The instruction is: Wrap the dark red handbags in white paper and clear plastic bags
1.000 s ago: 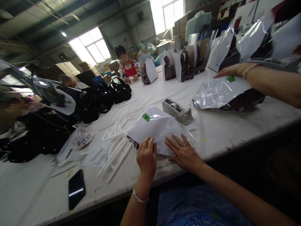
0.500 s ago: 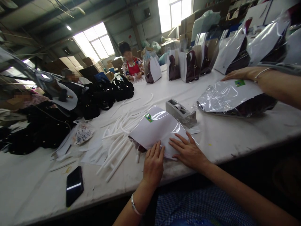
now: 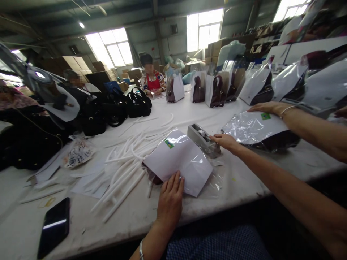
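Note:
My left hand (image 3: 171, 196) lies flat, fingers stretched out, on the near edge of a white sheet (image 3: 179, 159) under clear plastic. The sheet bears a small green sticker (image 3: 169, 143), and a dark red bag (image 3: 154, 176) shows partly beneath its left side. My right hand (image 3: 225, 141) is at the grey tape dispenser (image 3: 199, 135), over its right end. Its fingertips are drawn together there; whether tape is between them is too small to tell. Loose clear plastic (image 3: 217, 180) spreads from the right of the sheet.
White tubes (image 3: 124, 180) lie in a pile to the left, near a black phone (image 3: 54, 227). At right, a co-worker's hand (image 3: 267, 107) rests on another wrapped bag (image 3: 252, 126). Wrapped bags (image 3: 217, 90) stand behind; black bags (image 3: 139, 103) and seated people are farther left.
My right hand has left the plastic-covered sheet and moved up and right to the tape dispenser. My left hand stays on the sheet. The view has shifted slightly.

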Action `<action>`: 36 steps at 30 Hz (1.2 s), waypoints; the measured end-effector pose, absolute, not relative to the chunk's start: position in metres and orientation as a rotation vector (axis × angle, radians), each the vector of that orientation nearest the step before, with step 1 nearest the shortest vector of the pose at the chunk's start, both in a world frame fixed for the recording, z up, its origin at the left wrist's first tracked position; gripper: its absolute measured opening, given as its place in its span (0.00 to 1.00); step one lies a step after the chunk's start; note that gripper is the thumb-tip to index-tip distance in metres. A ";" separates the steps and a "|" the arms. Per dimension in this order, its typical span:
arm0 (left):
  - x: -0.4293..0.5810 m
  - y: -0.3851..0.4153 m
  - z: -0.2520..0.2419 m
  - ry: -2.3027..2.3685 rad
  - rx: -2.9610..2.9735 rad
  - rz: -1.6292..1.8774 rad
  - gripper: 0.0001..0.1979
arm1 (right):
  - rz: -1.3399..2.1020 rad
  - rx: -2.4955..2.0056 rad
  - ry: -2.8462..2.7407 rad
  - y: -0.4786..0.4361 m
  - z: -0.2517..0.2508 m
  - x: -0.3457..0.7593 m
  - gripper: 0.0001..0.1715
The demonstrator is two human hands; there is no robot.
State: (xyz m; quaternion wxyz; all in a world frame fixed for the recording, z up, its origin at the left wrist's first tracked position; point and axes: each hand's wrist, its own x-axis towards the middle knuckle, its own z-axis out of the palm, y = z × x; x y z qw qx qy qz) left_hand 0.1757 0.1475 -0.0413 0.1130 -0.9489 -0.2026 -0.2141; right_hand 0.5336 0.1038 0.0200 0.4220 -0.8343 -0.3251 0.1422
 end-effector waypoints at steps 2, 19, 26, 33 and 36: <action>0.176 0.147 -0.042 -0.602 -2.781 -0.650 0.25 | 0.466 -2.040 -0.779 0.110 0.020 0.534 0.15; 0.178 0.145 -0.043 -0.627 -2.806 -0.660 0.24 | 0.661 -1.702 -0.527 0.044 0.042 0.517 0.15; 0.179 0.144 -0.041 -0.643 -2.812 -0.683 0.24 | 0.731 -1.757 -0.581 0.021 0.017 0.513 0.21; 0.180 0.143 -0.041 -0.648 -2.814 -0.676 0.23 | 0.499 -2.017 -0.732 0.027 0.002 0.528 0.19; 0.180 0.143 -0.041 -0.656 -2.825 -0.663 0.22 | 0.317 -2.159 -0.814 0.019 0.008 0.533 0.14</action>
